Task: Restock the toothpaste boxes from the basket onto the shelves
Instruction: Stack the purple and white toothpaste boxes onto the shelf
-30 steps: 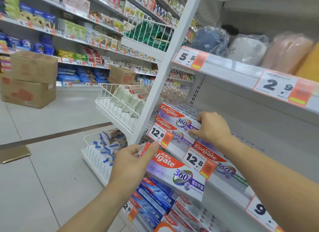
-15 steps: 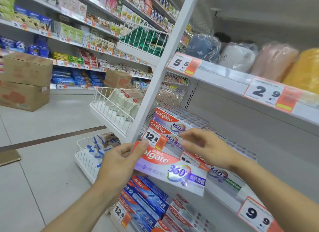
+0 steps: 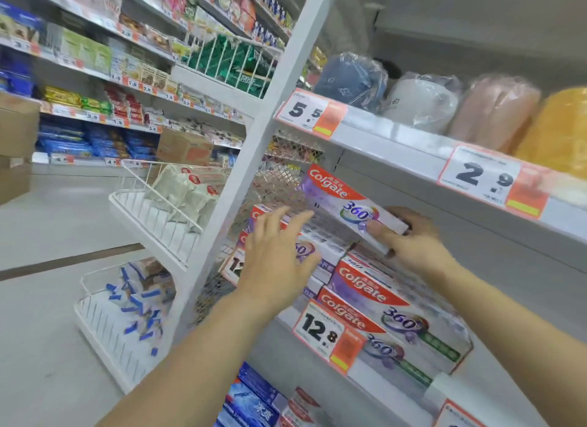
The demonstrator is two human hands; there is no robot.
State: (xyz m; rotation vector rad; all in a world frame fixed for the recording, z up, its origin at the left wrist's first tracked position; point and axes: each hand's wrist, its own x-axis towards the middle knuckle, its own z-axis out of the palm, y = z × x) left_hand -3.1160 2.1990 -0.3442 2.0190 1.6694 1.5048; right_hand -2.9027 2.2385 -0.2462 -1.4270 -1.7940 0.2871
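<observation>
Head view, nearest first: the left hand (image 3: 279,255) is spread, fingers straight and holding nothing, hovering over the left stack of white-and-purple toothpaste cartons with red banners (image 3: 320,252) on the white metal shelf (image 3: 374,375). Beyond it, the right hand (image 3: 413,242) pinches the near end of one long white-and-purple toothpaste box (image 3: 346,204), lifted and tilted above that stack, clear of the shelf above, where plastic-wrapped rolls (image 3: 422,99) sit. The basket is out of view. Judgement: the box should be levelled, its red banner facing outward, squared to the stack below, then lowered flat while the free hand steadies the cartons against sliding; the white-and-orange price tag marked 12.8 (image 3: 327,334) must remain unobstructed. Compared with half a second ago, the box has passed from the left hand's grip to the right and risen from below the shelf edge to above the stack; the left hand has let go and opened.
</observation>
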